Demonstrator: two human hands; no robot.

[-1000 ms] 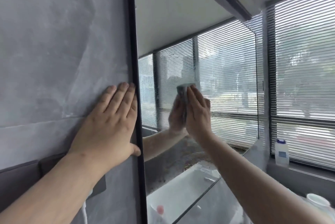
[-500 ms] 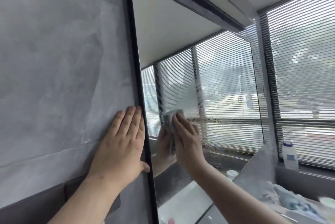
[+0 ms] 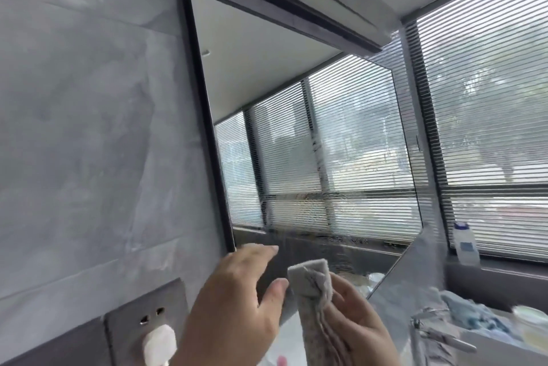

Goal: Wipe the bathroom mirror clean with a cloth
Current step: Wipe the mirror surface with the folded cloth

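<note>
The fingers (image 3: pixel 353 297) of the right hand (image 3: pixel 360 327) are closed around a folded grey cloth (image 3: pixel 314 300), held upright near the lower edge of the black-framed rectangular mirror (image 3: pixel 296 128) but not touching the glass. The left hand (image 3: pixel 234 312) is beside it with fingers spread open, holding nothing. Wet streaks show on the lower mirror, and a grey wall socket (image 3: pixel 142 318) is lower left.

Worktop (image 3: pixel 486 345), pale, lower right of the hands: crumpled blue cloth (image 3: pixel 468 315), chrome tap (image 3: pixel 441 333), pale round dish (image 3: pixel 530 321). Window sill (image 3: pixel 504 272), beyond and right of hands: one white bottle (image 3: pixel 466 242), blue label, upright.
</note>
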